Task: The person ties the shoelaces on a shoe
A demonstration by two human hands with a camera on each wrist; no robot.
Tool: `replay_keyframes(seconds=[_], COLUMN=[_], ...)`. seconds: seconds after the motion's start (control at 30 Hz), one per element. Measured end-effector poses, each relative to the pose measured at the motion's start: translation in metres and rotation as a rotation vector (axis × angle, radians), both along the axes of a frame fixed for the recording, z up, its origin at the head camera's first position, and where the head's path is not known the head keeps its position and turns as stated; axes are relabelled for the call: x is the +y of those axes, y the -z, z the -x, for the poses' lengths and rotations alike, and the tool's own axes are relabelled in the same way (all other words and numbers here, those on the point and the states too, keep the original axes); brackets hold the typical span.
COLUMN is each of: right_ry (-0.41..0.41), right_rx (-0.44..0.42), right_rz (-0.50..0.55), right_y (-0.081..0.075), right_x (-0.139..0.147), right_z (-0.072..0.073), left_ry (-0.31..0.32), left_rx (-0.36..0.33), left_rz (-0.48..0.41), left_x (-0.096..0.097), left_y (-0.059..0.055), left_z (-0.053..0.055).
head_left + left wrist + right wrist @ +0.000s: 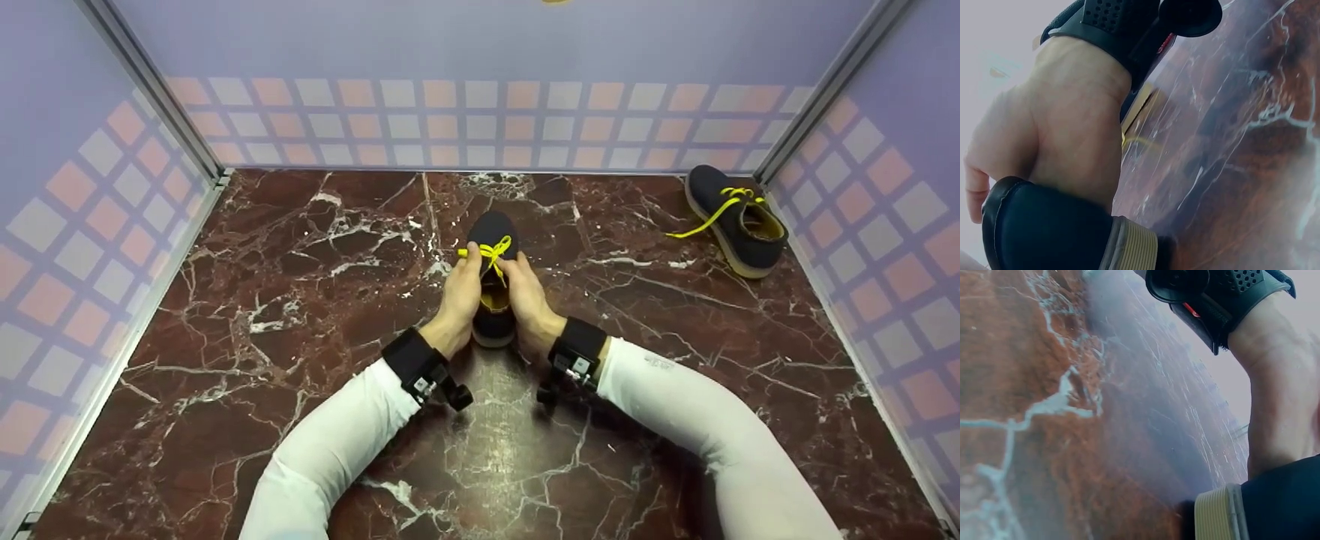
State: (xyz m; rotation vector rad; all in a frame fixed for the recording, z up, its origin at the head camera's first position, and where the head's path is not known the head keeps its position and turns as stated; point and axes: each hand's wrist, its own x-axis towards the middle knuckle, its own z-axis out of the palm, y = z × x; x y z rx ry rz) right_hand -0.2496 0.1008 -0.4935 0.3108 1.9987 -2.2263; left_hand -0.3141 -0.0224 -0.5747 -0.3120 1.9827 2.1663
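Observation:
A dark navy shoe (493, 225) with a yellow lace (496, 251) tied in a bow stands upright on the floor, toe pointing away from me. My left hand (459, 300) holds its left side, thumb near the bow. On the opposite side my right hand (531, 300) grips the shoe, its thumb also by the laces. The shoe's heel (1050, 225) with its pale ribbed sole edge fills the bottom of the left wrist view, and the heel (1286, 500) shows again in the right wrist view. Most fingers are hidden along the shoe's sides.
A matching navy shoe (709, 191) stands at the far right corner, a yellow lace end (694, 229) trailing left onto the floor. Dark red marbled floor (337, 300) surrounds both shoes. Tile-patterned panels (480, 120) enclose the back and both sides.

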Motion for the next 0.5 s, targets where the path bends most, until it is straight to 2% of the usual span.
replay_keyframes(seconds=[0.1,0.23,0.37,0.47,0.5], right_ry=[0.009,0.009,0.007,0.002,0.001], right_rx=[-0.016,0.004,0.025,0.026,0.024], right_rz=[0.006,-0.032,-0.072,-0.055,-0.051], right_y=[0.001,0.001,0.000,-0.001,-0.001], right_x=[-0.003,-0.008,-0.015,-0.020,-0.021], right_z=[0.004,0.012,0.020,0.024,0.026], left_ry=[0.011,0.006,-0.013,-0.019,-0.023], left_rx=[0.013,0.018,0.029,0.038,0.035], left_rz=[0.036,0.058,0.063,0.068,0.062], left_x=[-0.004,-0.007,-0.011,-0.012,-0.013], left_y=[0.006,0.000,-0.027,-0.054,-0.060], left_z=[0.009,0.012,-0.001,-0.016,-0.018])
